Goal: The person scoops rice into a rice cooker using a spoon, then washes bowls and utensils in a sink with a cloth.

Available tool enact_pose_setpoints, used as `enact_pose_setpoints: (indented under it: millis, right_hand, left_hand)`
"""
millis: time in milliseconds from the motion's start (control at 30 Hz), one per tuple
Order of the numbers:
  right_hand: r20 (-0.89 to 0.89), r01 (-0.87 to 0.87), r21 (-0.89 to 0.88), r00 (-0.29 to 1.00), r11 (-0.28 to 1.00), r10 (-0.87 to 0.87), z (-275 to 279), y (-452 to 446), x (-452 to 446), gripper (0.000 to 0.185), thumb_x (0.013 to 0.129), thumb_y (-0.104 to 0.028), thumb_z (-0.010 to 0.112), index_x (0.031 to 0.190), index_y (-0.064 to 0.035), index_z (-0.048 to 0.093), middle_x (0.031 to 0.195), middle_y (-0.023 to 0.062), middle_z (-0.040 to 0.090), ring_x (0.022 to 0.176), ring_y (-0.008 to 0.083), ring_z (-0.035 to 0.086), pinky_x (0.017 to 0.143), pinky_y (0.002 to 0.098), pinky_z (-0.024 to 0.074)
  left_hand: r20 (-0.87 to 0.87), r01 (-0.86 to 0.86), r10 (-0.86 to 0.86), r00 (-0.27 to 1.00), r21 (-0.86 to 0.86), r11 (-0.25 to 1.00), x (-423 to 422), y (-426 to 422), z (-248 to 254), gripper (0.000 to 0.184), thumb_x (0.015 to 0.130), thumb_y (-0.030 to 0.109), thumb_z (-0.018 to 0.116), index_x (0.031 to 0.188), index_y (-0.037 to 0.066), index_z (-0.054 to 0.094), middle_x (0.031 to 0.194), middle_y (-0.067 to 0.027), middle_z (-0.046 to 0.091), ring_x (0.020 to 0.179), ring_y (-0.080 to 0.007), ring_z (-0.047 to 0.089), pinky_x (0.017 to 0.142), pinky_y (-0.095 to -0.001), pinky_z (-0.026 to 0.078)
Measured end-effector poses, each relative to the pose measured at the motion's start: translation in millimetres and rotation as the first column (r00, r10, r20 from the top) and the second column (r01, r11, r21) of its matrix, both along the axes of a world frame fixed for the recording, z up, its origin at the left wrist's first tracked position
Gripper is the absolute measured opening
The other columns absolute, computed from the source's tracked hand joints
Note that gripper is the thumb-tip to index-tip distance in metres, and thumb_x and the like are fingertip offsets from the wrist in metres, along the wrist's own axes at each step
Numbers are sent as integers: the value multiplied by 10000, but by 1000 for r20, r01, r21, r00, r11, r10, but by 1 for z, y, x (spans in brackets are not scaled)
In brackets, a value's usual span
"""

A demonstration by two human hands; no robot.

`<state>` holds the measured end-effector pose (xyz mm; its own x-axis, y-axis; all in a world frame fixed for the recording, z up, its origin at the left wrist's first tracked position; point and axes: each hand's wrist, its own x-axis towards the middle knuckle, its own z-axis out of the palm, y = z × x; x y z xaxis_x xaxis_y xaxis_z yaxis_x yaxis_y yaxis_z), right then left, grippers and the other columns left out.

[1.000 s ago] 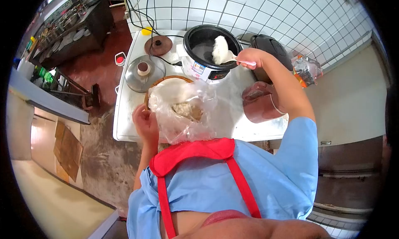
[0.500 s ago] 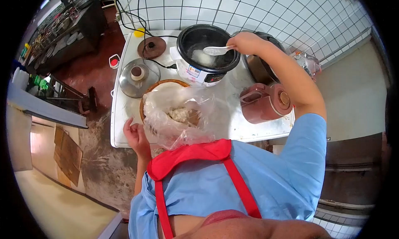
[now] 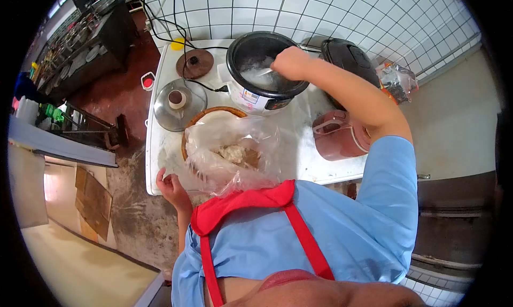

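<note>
Right hand (image 3: 291, 64): over the right side of the cooker (image 3: 247, 99)'s open pot, my fingers pinching a pale spoon (image 3: 264, 71); exactly how they close on its handle I cannot tell, as the back of my hand hides it.
Spoon, long axis: from my fingertips leftward and a little back toward me, dipping toward the cloudy white contents (image 3: 261, 80); its bowl is too blurred to make out.
Spoon, which way from the grip: to the left of my right fingers, inside the rim.
Nearer hand: the right, by far; my left is well apart from the pot.
Left hand (image 3: 173, 190): by the table (image 3: 296, 169)'s front left edge, fingers loosely curled and parted, pinching nothing I can see.
Plastic bag (image 3: 206, 149): just right of my left hand, open over a round wooden-rimmed tray (image 3: 185, 141), with a pale, lumpy mass (image 3: 233, 153) in it, on my side of the cooker.
</note>
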<state>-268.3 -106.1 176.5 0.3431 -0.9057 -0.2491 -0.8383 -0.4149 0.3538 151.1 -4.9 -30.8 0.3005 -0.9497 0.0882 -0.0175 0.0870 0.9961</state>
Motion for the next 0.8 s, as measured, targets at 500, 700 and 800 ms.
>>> enact_pose_setpoints:
  millis: [500, 700, 800]
  right_hand:
    - [166, -72, 117, 985, 991, 52, 29, 2, 9, 266, 632, -54, 545, 857, -133, 662, 736, 128, 623, 695, 331, 588, 597, 407, 461]
    - [271, -33, 14, 962, 999, 28, 0, 6, 1, 319, 640, -62, 549, 924, -155, 660, 778, 131, 634, 749, 316, 606, 636, 410, 480]
    - [176, 71, 48, 981, 996, -78, 43, 7, 1, 264, 657, -55, 546, 864, -173, 659, 753, 86, 634, 711, 307, 597, 597, 405, 465]
  left_hand:
    - [102, -55, 55, 993, -8, 998, 9, -8, -17, 327, 819, -43, 476, 1140, 0, 434, 836, -33, 475, 703, -78, 429, 612, -185, 379]
    - [95, -72, 73, 993, -21, 997, 11, -9, -20, 332, 815, -43, 481, 1141, 4, 438, 833, -27, 468, 695, -79, 420, 601, -187, 368]
    - [75, -70, 73, 994, -45, 997, 18, -12, -19, 334, 812, -39, 486, 1140, 3, 439, 842, -27, 465, 697, -81, 419, 601, -189, 366]
